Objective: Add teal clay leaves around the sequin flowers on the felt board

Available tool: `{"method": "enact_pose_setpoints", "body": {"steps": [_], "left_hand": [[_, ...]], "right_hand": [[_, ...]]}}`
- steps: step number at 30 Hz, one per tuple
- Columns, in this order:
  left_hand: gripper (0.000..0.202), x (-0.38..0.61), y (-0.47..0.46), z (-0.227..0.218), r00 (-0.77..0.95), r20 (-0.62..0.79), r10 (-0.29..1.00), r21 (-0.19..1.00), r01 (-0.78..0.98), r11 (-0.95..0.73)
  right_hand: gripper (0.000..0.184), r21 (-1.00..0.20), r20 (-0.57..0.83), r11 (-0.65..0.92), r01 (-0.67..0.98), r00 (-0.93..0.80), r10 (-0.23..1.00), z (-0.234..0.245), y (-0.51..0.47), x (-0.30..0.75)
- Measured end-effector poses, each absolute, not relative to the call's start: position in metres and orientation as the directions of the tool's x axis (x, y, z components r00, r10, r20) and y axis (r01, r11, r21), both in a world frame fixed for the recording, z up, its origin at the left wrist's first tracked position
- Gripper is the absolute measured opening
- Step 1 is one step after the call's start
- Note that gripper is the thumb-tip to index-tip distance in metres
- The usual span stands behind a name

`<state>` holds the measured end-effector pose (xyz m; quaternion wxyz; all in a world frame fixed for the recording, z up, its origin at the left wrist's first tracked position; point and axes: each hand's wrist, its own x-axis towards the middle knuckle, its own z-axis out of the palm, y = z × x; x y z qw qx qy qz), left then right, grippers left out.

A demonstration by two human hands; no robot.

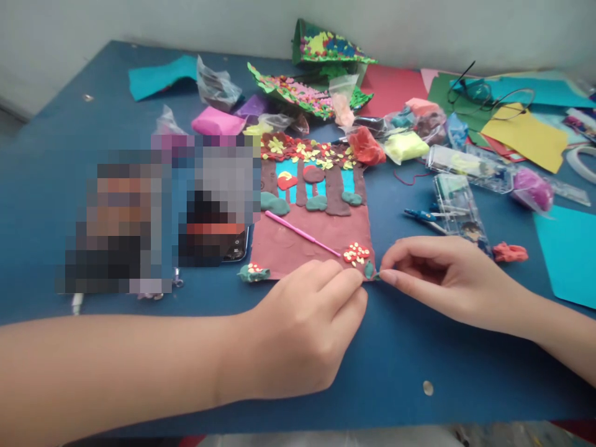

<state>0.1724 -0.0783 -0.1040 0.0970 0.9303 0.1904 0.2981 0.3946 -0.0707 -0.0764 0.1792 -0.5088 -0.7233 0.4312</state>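
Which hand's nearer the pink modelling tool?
Left. Left hand is just below the pink modelling tool's lower tip; right hand is farther, by the clay picture's lower-right corner.

The picture (279, 248) looked like matt modelling clay, fairly smooth below and bumpy along its flowered top. The stick (302, 234) seemed smooth, glossy plastic; the bags (218, 88), thin crinkled film; the cases (459, 192), hard clear plastic. The sheets (570, 254) looked like matt paper, the table (419, 354) smooth.
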Motion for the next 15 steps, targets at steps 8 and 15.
{"method": "enact_pose_setpoints", "body": {"steps": [8, 15], "left_hand": [[0.027, 0.1758, -0.0777, -0.1044, 0.78, 0.483, 0.398, 0.239, 0.32, -0.917], [0.029, 0.1786, -0.0785, -0.1013, 0.791, 0.476, 0.385, 0.193, 0.333, -0.923]], "right_hand": [[0.019, -0.784, -0.123, 0.193, 0.59, -0.452, 0.883, -0.0778, -0.0708, 0.395], [0.013, -0.7, 0.001, 0.351, 0.622, -0.491, 0.871, -0.0804, -0.0742, 0.396]]}}
